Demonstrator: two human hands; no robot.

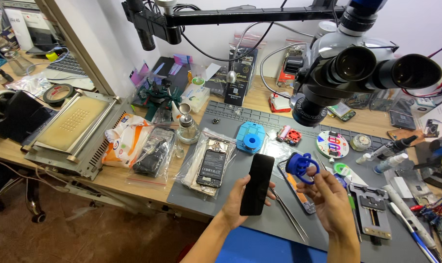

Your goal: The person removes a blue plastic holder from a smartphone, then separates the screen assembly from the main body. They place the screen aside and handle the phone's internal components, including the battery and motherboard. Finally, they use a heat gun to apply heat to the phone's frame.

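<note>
Left hand is gripping a black phone upright over the grey mat, fingers wrapped round its edges. Right hand is pinching a blue suction cup w/ fingertips, lining it up; prob. needs pressing flat on the glass.

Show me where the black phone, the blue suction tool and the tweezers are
black phone [256, 184], head view, middle of its dark glass face
blue suction tool [300, 166], head view, on its round blue cup
tweezers [288, 214], head view, midway along the metal arms on the mat
</note>
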